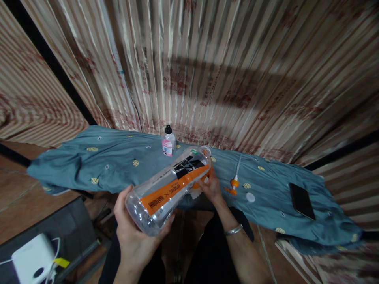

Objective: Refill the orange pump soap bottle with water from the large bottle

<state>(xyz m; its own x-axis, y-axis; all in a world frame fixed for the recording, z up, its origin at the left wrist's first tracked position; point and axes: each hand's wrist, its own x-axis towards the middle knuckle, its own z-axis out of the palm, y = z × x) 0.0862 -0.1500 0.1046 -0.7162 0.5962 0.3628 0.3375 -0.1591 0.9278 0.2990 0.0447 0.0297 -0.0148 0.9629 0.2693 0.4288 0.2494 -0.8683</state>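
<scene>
A large clear plastic bottle (166, 187) with an orange and black label lies tilted across both hands, its uncapped-looking neck toward the upper right. My left hand (137, 238) is wrapped round its base. Near the neck, my right hand (211, 187) is closed against the bottle's underside; its fingertips are partly hidden. Behind the bottle shows part of an orange and whitish thing (195, 192), too covered to make out. An orange pump head (234, 184) with a clear tube lies on the cloth to the right, near a white round disc (250, 197).
A small clear bottle (168, 144) with a black cap and pink label stands at the back of the blue-green cloth (118, 161). A dark phone (301, 200) lies at the right. Striped curtains (183, 71) hang behind. A white device (33, 258) with cables sits lower left.
</scene>
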